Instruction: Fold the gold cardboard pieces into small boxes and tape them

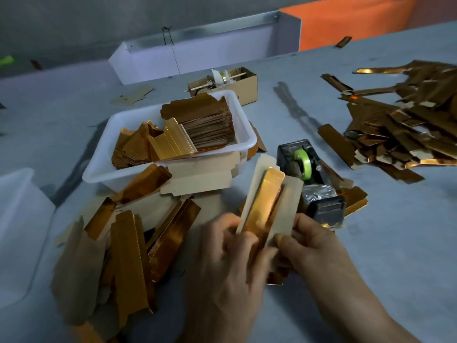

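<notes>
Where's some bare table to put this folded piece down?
Bare table lies right of the tape dispenser, below the scattered gold pile; another patch lies between the white tub and that pile. Left of both hands, loose gold pieces crowd the surface.

Right of the right hand point(319, 246) the worktop point(395, 243) is bare, with lots of room. Just past that hand stands the tape holder point(309, 179), blocking the way. Left of the left hand point(230, 263) lies a pile of cardboard pieces point(118, 248), and behind it the white tray point(170, 134).
</notes>
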